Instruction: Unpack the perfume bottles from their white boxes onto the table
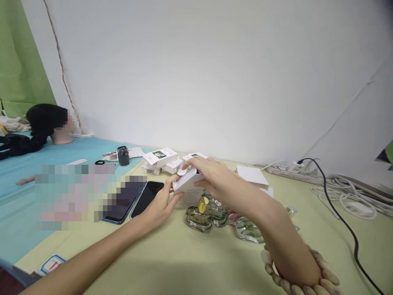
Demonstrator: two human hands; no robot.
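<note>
A small white cardboard box stands on the table between my hands, its top flap tilted. My left hand grips the box's left side, thumb in front and fingers behind. From the right, my right hand reaches over the top and pinches the flap area; its fingertips are partly hidden. Just in front of the box lies a glass perfume bottle with a gold cap. More glass bottles lie under my right forearm, partly covered by it.
Several white boxes are piled behind, and another white box sits at right. Two phones lie left. A black cable and white cables run along the right. A dark jar and mannequin head stand on the blue cloth.
</note>
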